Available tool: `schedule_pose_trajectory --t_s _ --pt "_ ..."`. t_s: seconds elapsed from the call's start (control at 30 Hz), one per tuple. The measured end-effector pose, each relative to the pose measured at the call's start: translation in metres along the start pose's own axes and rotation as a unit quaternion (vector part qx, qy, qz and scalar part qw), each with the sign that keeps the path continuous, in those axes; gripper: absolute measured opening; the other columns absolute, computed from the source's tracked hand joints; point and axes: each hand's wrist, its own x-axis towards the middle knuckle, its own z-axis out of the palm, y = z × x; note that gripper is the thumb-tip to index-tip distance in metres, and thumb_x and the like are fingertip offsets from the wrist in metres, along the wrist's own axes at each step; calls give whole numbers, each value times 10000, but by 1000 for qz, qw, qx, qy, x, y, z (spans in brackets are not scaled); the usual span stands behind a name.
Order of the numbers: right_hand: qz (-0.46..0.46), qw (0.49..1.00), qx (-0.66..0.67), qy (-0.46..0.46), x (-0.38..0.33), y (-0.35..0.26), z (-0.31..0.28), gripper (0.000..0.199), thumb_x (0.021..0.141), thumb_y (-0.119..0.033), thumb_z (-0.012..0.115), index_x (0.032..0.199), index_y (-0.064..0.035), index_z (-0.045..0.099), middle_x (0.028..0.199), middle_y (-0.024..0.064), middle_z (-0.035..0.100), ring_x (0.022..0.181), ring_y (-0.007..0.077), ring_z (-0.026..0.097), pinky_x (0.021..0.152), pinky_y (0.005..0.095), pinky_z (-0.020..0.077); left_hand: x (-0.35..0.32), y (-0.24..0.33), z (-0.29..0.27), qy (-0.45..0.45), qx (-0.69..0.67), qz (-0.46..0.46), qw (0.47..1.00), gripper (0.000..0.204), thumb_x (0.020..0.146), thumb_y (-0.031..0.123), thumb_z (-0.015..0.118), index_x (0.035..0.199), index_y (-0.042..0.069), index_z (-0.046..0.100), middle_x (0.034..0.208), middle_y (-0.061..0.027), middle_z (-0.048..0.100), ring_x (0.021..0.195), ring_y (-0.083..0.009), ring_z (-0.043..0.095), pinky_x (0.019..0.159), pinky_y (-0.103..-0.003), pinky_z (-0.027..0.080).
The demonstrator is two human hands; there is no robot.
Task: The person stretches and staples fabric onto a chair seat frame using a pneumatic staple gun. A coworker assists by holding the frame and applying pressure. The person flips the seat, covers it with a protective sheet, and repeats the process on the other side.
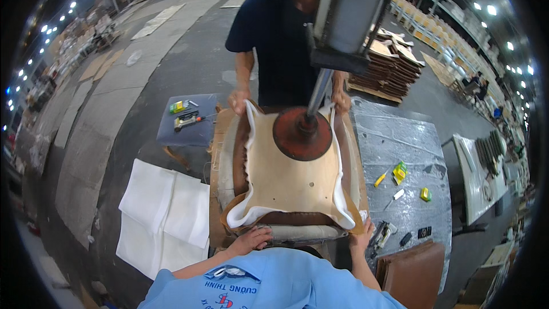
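A pale plywood seat panel (289, 186) with white foam (243, 212) round its edges lies on a brown leather cover (291, 218). These sit in a grey padded frame (309, 233). A round red press plate (302, 137) on a metal rod bears down on the far half of the panel. My left hand (250, 242) rests on the frame's near left edge, fingers slightly bent and apart, with nothing visible in them. At the near right corner, my right hand (360, 237) grips the edge of the cover. A person's hands (238, 102) hold the far corners.
White foam sheets (166, 212) lie at left. A blue-grey padded stool (186, 126) carries a tool and small boxes. On the plastic-covered table (400, 149) at right are yellow-green boxes, a cutter, a staple gun (386, 234) and brown covers (412, 269). The press column (349, 17) stands ahead.
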Motion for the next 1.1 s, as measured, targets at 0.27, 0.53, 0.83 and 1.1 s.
schedule_pose_trajectory --t_s 0.27,0.53,0.83,1.1 --pt "68 991 115 -10 5 -1 -30 736 959 -312 736 1586 -48 454 1609 338 407 1510 479 387 1249 488 342 10 -18 -10 11 -112 83 990 306 1001 129 702 1302 84 674 1419 -145 647 1283 -337 626 1094 -442 495" --pt "115 982 136 70 -32 19 -42 592 930 -289 776 1434 -24 613 1435 251 593 1355 419 556 1159 474 436 36 -2 -46 -72 -97 -155 980 316 1065 235 605 1295 39 698 1275 -191 726 1128 -362 709 957 -418 564" --pt "233 964 120 -51 -125 75 -28 535 910 -358 757 1362 -75 702 1333 222 693 1264 410 641 1081 495 515 167 81 -7 -35 -102 100 989 246 991 146 689 1200 25 733 1271 -210 714 1203 -389 675 1037 -452 527" --pt "330 910 227 -109 -174 126 -24 479 926 -388 748 1290 -77 753 1247 169 765 1199 342 713 1051 430 551 235 127 92 -111 -73 158 978 292 998 175 680 1242 20 724 1438 -215 631 1409 -456 522 1189 -509 402"
